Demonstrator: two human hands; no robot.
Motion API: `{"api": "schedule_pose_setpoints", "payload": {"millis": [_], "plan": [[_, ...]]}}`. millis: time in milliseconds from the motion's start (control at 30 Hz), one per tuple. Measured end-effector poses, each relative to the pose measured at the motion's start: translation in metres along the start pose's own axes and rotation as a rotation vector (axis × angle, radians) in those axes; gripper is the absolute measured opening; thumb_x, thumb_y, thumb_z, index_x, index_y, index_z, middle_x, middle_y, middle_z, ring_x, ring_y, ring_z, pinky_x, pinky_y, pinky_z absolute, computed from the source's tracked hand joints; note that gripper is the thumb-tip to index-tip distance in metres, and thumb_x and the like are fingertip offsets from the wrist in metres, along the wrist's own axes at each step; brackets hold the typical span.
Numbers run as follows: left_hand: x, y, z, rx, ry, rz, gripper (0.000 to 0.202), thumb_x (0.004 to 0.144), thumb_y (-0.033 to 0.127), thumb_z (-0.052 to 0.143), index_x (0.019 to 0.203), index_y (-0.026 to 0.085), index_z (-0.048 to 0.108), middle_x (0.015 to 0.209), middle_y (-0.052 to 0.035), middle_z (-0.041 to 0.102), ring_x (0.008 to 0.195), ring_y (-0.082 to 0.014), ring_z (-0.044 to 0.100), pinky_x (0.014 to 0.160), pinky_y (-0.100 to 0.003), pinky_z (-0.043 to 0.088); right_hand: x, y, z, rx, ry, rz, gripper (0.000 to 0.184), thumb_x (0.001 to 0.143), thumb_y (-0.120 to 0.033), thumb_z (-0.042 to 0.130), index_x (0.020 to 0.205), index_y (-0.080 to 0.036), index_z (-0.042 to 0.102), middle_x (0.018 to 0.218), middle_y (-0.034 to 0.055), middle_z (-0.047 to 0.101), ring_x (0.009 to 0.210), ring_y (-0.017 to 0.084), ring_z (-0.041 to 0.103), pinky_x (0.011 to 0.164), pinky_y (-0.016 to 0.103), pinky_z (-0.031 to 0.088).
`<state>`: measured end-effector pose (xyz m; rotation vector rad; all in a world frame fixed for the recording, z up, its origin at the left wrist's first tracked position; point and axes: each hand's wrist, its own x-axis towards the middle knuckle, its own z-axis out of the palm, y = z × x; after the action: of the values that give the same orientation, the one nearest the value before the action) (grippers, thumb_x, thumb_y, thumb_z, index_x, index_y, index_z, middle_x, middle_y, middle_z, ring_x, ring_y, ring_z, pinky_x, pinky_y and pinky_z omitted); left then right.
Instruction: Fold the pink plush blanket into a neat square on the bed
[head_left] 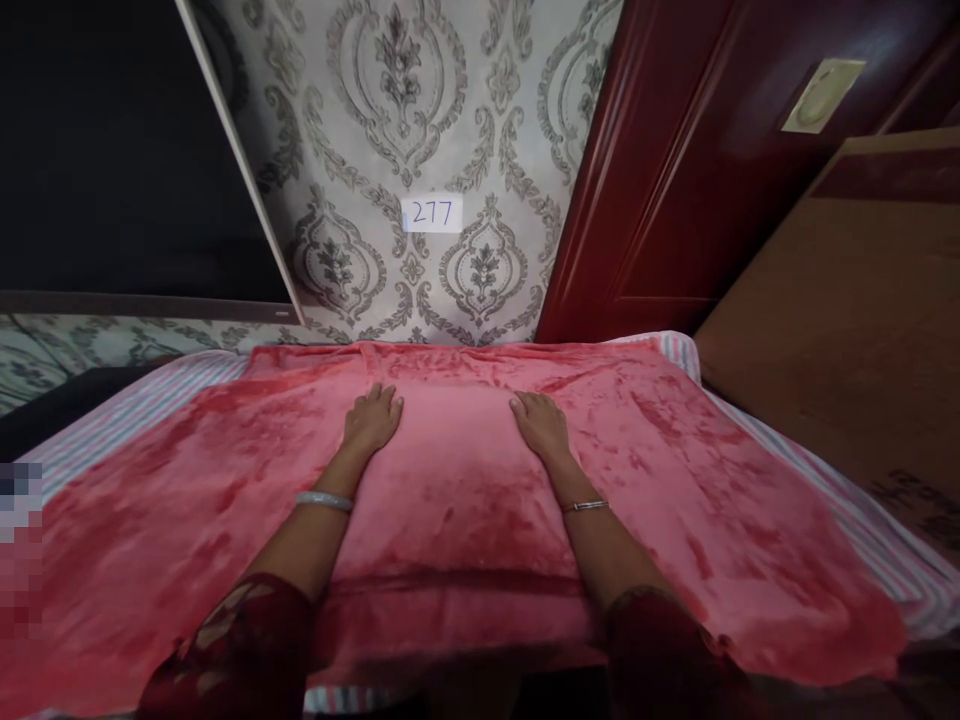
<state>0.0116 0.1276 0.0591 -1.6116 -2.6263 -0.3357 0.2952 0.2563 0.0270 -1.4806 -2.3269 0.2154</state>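
A pinkish-red plush blanket (465,480) is spread over a surface, with a smoother raised block in its middle. Whether that block is a folded part or something under the cloth, I cannot tell. My left hand (373,417) rests palm down at the block's far left corner, its fingers stretched out. At the far right corner lies my right hand (540,422), also palm down with fingers extended. Both hands touch the plush and hold nothing. Each wrist wears a bracelet.
A striped cloth (142,405) shows under the blanket's edges. Behind stands a patterned wall (405,100) with a paper label (433,213) reading 277. A dark screen (127,150) is at the left, a red-brown door (675,150) and a large cardboard box (840,300) at the right.
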Motion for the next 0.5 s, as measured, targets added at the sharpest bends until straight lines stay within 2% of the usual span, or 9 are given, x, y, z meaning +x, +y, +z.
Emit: {"api": "schedule_pose_setpoints", "payload": {"millis": [233,400,500], "plan": [[-0.004,-0.002,-0.001,-0.064,0.016,-0.087,0.059,0.105,0.041,0.022,0.152,0.017,0.05,0.162,-0.0172,0.042,0.134,-0.0333,0.057,0.111,-0.046,0.046,-0.004,-0.002,-0.003,0.003,0.001,0.017,0.054,0.108,-0.044,0.026,0.147,-0.023,0.057,0.15,0.01,0.057,0.141,0.029,0.045,0.112,0.051,0.041],[-0.002,0.001,-0.009,-0.103,-0.014,-0.11,0.059,0.104,0.042,0.026,0.152,0.017,0.051,0.162,-0.0198,0.041,0.134,-0.0356,0.058,0.11,-0.049,0.046,-0.007,-0.012,-0.014,0.003,0.0,0.042,0.053,0.108,-0.041,0.028,0.148,-0.021,0.055,0.156,0.0118,0.051,0.146,0.028,0.041,0.116,0.05,0.037],[0.002,-0.002,-0.02,-0.119,-0.036,-0.102,0.062,0.102,0.043,0.034,0.153,0.011,0.048,0.161,-0.0232,0.042,0.136,-0.037,0.056,0.11,-0.048,0.048,-0.014,-0.01,-0.027,0.004,-0.034,0.132,0.052,0.106,-0.041,0.036,0.152,-0.021,0.051,0.162,0.0131,0.042,0.149,0.03,0.037,0.118,0.051,0.035]]}}
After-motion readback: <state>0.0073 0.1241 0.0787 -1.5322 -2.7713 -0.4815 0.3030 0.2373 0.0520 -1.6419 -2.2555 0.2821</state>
